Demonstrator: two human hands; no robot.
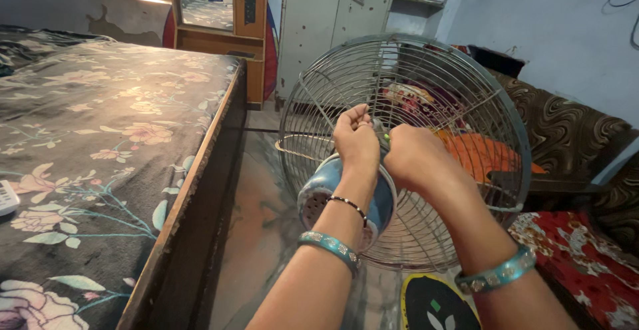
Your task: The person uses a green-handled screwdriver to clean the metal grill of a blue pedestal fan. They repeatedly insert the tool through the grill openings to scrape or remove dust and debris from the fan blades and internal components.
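A table fan stands in front of me with its round wire guard [459, 90] facing away and its blue motor housing [318, 193] toward me. My left hand [355, 140] rests on top of the housing, fingers closed against the guard's centre. My right hand [411, 157] sits right beside it, fingers pinched on a small green-tipped part between the two hands; what exactly it grips is hidden. Both wrists wear teal bangles, and the left also has a thin black beaded bracelet.
A bed with a dark floral blanket [100, 137] and wooden edge fills the left. A brown patterned sofa [566, 130] with red and orange cloth stands on the right. A grey metal cupboard [333, 17] and a wooden mirror frame [213, 10] stand at the back. A white remote [6, 197] lies on the bed.
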